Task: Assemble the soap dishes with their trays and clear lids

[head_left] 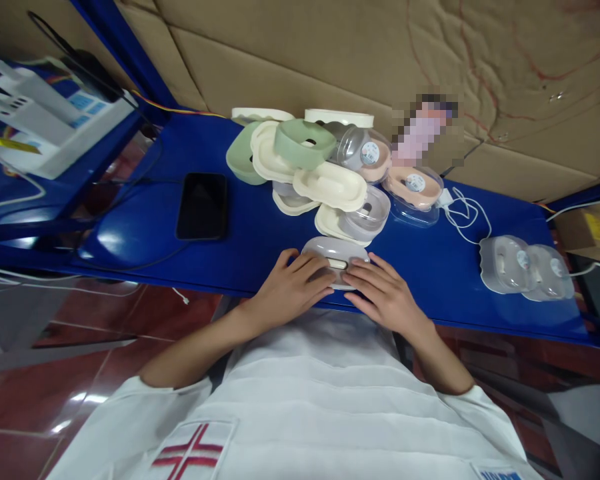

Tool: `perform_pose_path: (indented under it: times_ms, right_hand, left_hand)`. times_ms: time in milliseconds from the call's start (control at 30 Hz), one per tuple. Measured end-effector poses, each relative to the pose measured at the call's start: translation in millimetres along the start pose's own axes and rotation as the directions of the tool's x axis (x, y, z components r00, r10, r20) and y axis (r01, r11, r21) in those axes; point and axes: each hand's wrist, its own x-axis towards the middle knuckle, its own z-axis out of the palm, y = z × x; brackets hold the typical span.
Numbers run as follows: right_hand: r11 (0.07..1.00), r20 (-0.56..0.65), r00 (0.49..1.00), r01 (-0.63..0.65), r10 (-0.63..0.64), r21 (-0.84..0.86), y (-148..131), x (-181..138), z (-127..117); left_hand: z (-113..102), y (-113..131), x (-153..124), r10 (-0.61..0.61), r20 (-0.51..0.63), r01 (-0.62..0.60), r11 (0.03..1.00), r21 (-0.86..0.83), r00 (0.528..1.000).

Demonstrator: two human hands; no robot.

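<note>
A pale grey plastic soap dish (320, 247) with a cream slot in its middle lies at the table's front edge, in front of me. My left hand (297, 285) grips its left side, fingers bent over the rim. From the right, my right hand (387, 290) holds the same dish, with several fingers laid across its top. Both thumbs are near the front edge, and part of the dish is hidden under the fingers. Just beyond it, a clear-grey dish (375, 213) rests on a cream tray (330, 223).
Green dishes (305, 143), cream trays (330, 187) and peach dishes with labels (414, 185) are piled at the back. A black phone (203, 207) lies left. Two lidded grey dishes (505, 263) and a white cable (463, 213) are right. Cardboard (290, 53) backs the blue table (260, 253).
</note>
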Motion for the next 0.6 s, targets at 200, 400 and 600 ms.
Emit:
perform_pose_path:
  times_ms: [200,400,600]
  right_hand:
    - [0.960,-0.151,0.952,-0.276,0.265,-0.056,50.2,28.7,-24.8]
    - [0.945,0.052,0.943,-0.328,0.328,-0.003,107.6,68.8,-26.7]
    - [0.936,0.056,0.936,-0.350,0.348,0.042,109.8,77.4,-46.6]
  left_hand:
    - [-1.1,-2.5,-1.9,-0.020,0.026,0.022,0.998,-0.063,0.999]
    - [-3.1,-6.2,-5.7,-0.039,0.013,0.041,0.983,-0.181,0.999]
    - [-3.2,-5.4,-6.8,-0.083,0.013,0.084,0.969,-0.231,0.996]
